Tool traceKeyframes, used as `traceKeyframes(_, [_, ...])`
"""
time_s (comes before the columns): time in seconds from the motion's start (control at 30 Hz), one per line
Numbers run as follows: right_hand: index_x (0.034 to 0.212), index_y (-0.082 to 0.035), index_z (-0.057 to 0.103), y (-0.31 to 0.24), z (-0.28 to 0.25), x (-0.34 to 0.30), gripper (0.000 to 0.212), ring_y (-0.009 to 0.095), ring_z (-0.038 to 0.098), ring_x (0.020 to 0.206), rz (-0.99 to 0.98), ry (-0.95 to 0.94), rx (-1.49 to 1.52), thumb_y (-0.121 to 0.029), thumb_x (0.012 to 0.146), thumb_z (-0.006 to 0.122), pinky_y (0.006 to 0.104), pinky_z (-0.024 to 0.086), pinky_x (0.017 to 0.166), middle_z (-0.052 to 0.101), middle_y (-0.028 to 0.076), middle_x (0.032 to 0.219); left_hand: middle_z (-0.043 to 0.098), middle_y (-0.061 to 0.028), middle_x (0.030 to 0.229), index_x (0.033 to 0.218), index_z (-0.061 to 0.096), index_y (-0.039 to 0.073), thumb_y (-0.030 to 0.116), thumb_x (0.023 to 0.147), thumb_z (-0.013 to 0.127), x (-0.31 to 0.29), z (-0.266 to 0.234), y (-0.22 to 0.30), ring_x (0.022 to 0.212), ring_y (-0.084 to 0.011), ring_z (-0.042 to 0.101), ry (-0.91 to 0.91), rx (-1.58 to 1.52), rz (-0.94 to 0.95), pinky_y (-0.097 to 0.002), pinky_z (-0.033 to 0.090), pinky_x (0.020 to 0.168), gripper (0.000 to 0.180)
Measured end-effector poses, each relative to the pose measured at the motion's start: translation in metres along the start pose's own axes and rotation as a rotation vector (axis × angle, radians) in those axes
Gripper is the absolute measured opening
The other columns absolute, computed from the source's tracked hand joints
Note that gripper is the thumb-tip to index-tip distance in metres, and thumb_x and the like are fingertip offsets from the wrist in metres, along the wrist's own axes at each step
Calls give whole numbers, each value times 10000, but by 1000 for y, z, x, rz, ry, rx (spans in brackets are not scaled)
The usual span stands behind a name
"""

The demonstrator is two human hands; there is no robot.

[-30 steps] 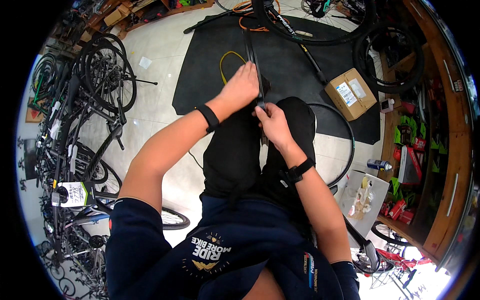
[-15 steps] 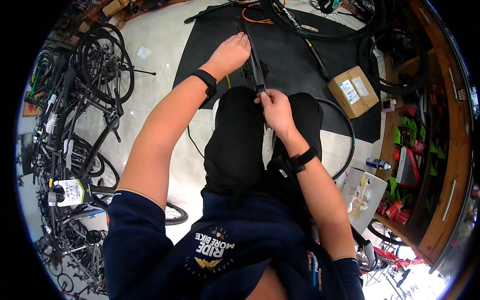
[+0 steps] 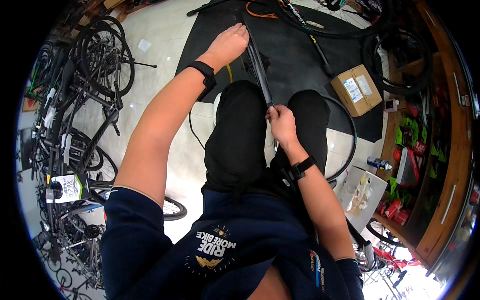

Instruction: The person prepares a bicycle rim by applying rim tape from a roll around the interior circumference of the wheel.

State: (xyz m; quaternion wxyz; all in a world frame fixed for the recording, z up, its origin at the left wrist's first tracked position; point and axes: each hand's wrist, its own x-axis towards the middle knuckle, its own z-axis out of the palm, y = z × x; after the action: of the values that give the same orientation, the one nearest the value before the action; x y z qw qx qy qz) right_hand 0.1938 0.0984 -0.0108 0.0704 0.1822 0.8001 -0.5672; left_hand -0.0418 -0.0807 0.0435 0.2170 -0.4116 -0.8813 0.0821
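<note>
A long, narrow black bicycle wheel rim, seen almost edge-on, slants from the far mat down between my knees. At its far end, my left hand has its fingers closed over the rim's left edge. Nearer to me, my right hand pinches its near end, thumb and fingers pressed together. Whether a thin strip lies along the rim's surface, I cannot tell. Dark parts, perhaps the hub, show faintly right of the rim's middle. Both wrists wear black bands.
A black mat covers the floor ahead. To the right are a cardboard box, loose wheels, a tyre, a spray can and wooden shelving. Many bicycles stand along the left. An orange cable lies at the far edge.
My right hand has moved down toward me, and my left hand slightly farther away. The hands are wider apart along the rim. My head view has shifted a little.
</note>
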Motion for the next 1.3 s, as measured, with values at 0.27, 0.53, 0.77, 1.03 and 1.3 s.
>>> traceKeyframes(0.27, [932,51,692,-2,0,4,250,309,727,810,15,3,15,-175,998,607,398,542,761,729,180,814,602,-195,1352,1251,608,-67,70,832,665,-4,3,-2,1336,-327,527,7,-49,-20,-383,428,1146,444])
traceKeyframes(0.53, [908,55,686,-7,6,5,306,300,719,771,37,10,1,-213,1020,591,400,536,737,715,180,784,631,-209,1292,1196,622,-68,81,847,645,0,-7,4,1282,-334,576,47,-98,-37,-382,453,1118,380])
traceKeyframes(0.77, [864,40,669,8,7,25,404,226,608,624,70,-65,188,-279,1064,521,387,484,635,638,108,698,475,-290,1450,1300,503,-84,60,862,660,-11,-10,9,1412,-405,420,-44,-148,-97,-418,393,1168,487])
traceKeyframes(1.03, [851,31,668,14,7,29,394,189,585,644,66,-46,224,-269,1061,523,365,477,652,623,91,696,522,-264,1402,1188,543,-39,71,877,638,-20,-17,2,1354,-422,474,-30,-210,-81,-437,401,1149,343])
traceKeyframes(1.3, [838,32,664,11,5,28,392,178,575,643,107,-93,239,-268,1056,536,350,469,655,619,79,693,558,-232,1379,1282,568,-78,73,897,545,-24,-22,31,1348,-364,493,-56,133,-104,-477,364,1164,415])
